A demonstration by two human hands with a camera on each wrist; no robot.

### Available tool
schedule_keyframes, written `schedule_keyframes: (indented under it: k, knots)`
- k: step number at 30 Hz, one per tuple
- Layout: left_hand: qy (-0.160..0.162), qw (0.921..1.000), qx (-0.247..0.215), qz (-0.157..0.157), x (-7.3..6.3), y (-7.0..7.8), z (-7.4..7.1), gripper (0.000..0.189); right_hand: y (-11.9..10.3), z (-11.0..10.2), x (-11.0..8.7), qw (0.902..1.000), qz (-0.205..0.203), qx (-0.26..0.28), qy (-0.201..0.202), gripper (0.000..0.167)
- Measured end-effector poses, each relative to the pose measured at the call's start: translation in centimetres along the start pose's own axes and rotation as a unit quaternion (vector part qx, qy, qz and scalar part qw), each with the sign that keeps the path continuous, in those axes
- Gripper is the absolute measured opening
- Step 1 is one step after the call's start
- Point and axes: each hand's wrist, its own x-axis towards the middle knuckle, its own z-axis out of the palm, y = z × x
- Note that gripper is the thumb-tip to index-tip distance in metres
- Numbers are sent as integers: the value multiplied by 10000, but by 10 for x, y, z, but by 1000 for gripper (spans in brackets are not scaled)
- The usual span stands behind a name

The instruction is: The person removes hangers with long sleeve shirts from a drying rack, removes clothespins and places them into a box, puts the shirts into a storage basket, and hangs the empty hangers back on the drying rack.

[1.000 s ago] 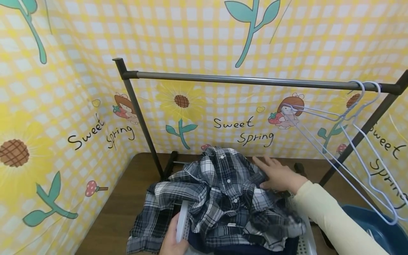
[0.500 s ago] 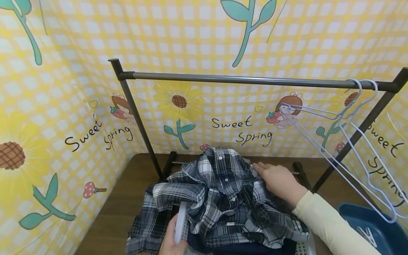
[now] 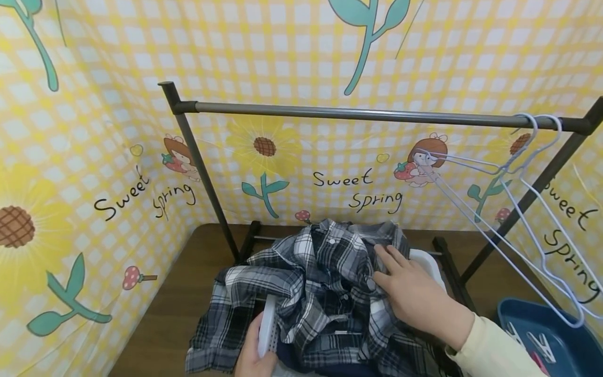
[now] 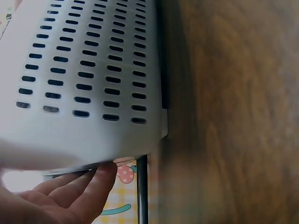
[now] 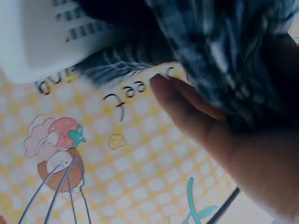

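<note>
A black, grey and white plaid button-up shirt [image 3: 308, 309] lies crumpled over a white perforated laundry basket [image 3: 426, 262], one sleeve hanging over the left side. Dark navy cloth shows under it. My left hand [image 3: 256, 348] grips the basket's left rim; in the left wrist view its fingers [image 4: 96, 189] reach beneath the basket's edge. My right hand [image 3: 416, 296] rests on the shirt's right part with fingers fairly straight and spread. The right wrist view is blurred, with plaid cloth [image 5: 201, 51] beside the thumb.
A dark metal clothes rack [image 3: 330, 112] stands behind the basket on the brown wooden table [image 3: 155, 319]. Pale purple wire hangers [image 3: 537, 204] hang at its right end. A blue tub [image 3: 511, 309] with white clothespins [image 3: 542, 345] stands at lower right.
My right hand moves along the shirt's right side, first away, then back toward me. The shirt's top spreads rightward, and the basket's far right rim comes into sight. The left hand stays put.
</note>
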Motion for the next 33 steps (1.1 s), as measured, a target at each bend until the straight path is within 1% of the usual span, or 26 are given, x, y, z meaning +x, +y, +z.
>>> schedule_keyframes:
  k: [2,4,9,11,13,17,18,19,21,22,24,25,27,29,31,33]
  knots:
    - [77,10000,43,1,-1,1,1,83,-5,-4,-4,9984,32,441,-346,29]
    - [135,9998,94,84,-2,0,1,82,-8,-7,-8,9949,-7,828,-570,31]
    - [180,9994,65,278,-2,-1,1,82,-13,-9,-13,9861,-264,1463,-743,31]
    - [187,9995,45,263,-2,-1,1,82,-13,-9,-14,9805,-333,1750,-827,31]
    - [177,9995,53,254,-2,-1,1,81,-14,-8,-15,9695,-327,2202,-1026,31]
    - [173,9996,78,232,-2,-1,1,81,-16,-5,-16,9371,-165,3114,-1567,36]
    - [179,9995,71,237,-2,-1,1,81,-17,-3,-16,9303,-128,3263,-1673,35]
    - [187,9995,80,235,-2,-1,1,81,-18,-1,-15,9255,-92,3355,-1755,33]
    - [194,9995,70,246,-2,-1,1,81,-19,5,-15,9197,-74,3445,-1880,30]
    - [192,9995,62,259,-2,-1,1,82,-20,8,-14,9192,-99,3441,-1913,31]
    - [173,9993,-2,317,-2,-1,1,82,-22,14,-14,9215,-149,3339,-1978,37]
    - [158,9993,-22,346,-1,-1,1,82,-23,17,-13,9236,-154,3249,-2029,42]
    - [94,9989,-114,434,-1,0,1,82,-25,24,-14,9303,-116,2953,-2173,56]
    - [30,9987,-222,461,-1,0,1,83,-29,32,-13,9358,70,2557,-2425,68]
    - [-21,9988,-241,419,0,-1,1,83,-32,40,-11,9377,274,2134,-2727,75]
    - [-78,9991,-269,332,2,-1,0,83,-34,48,-8,9397,363,1734,-2927,82]
